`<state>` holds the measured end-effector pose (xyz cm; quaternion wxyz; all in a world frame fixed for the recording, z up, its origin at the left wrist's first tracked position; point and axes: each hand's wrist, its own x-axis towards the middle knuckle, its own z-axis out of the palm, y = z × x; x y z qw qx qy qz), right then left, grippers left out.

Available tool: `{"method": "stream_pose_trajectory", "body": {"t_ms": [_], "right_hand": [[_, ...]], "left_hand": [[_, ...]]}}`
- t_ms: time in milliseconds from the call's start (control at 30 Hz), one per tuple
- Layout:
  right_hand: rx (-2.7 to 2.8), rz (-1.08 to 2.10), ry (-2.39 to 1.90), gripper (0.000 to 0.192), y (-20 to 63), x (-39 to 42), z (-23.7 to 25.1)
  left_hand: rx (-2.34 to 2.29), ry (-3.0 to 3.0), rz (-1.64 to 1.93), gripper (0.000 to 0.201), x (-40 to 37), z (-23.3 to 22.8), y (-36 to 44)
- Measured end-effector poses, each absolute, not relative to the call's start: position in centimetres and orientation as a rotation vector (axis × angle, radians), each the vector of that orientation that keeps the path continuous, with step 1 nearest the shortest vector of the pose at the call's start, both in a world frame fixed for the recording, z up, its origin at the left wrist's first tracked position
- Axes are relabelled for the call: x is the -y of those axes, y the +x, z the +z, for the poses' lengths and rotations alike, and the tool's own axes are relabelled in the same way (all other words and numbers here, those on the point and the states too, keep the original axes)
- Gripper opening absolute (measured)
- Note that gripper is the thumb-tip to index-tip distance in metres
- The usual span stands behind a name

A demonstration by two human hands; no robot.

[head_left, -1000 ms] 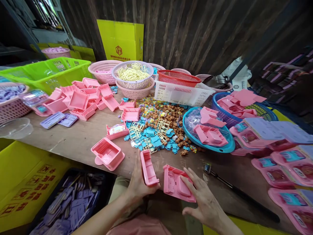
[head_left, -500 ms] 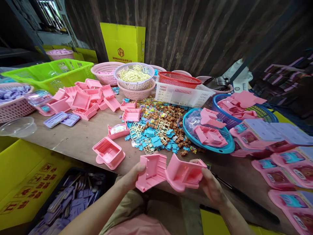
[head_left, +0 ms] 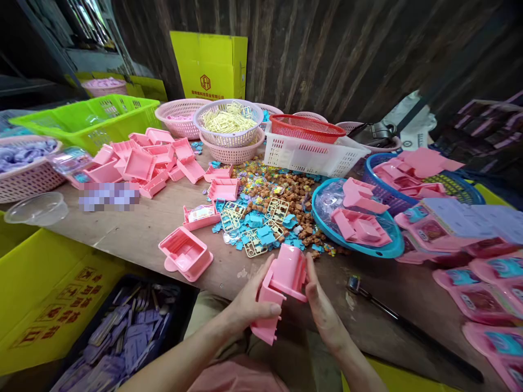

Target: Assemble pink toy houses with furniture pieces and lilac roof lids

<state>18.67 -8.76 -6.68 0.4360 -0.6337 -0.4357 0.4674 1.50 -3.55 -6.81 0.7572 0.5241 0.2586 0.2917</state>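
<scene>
My left hand (head_left: 255, 305) is closed round a pink plastic shell (head_left: 267, 296), thumb on its near side. A second, rounded pink shell (head_left: 289, 269) lies against the first one's upper right; I cannot tell whether they are locked together. My right hand (head_left: 324, 310) presses its straight fingers along the right side of that rounded shell, so both pieces sit between my hands. Left of them on the table is an open pink box (head_left: 200, 265), with a small pink tray (head_left: 204, 220) holding a white insert behind it.
Blue clips (head_left: 265, 235) and brown figures (head_left: 300, 204) spread mid-table. A blue basket lid (head_left: 378, 251) carries pink parts at right. A black-handled tool (head_left: 412, 325) lies near the front edge. Pink trays (head_left: 141, 163) are heaped at left; a dark bin (head_left: 174, 318) of purple parts stands below.
The two pink shells, held apart before, now touch each other. My right hand has moved left, its fingers now straight along one shell. The view has shifted slightly.
</scene>
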Motion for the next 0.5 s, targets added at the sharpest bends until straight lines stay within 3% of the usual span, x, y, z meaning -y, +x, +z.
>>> {"method": "stream_pose_trajectory", "body": {"t_ms": [133,300,500], "right_hand": [[1.069,1.409,-1.415,0.116,19.1,8.7,-5.6],[0.903,1.598,-1.313,0.104,19.5,8.0,-4.9],[0.9,1.448,-1.196,0.11,19.6,8.6,-4.7]], "left_hand": [[-0.58,1.406,0.65,0.114,3.5,-7.5,1.3],[-0.559,1.695,0.625,0.117,4.0,-6.8,1.1],[-0.556,1.137,0.787,0.111,4.1,-6.8,0.4]]}}
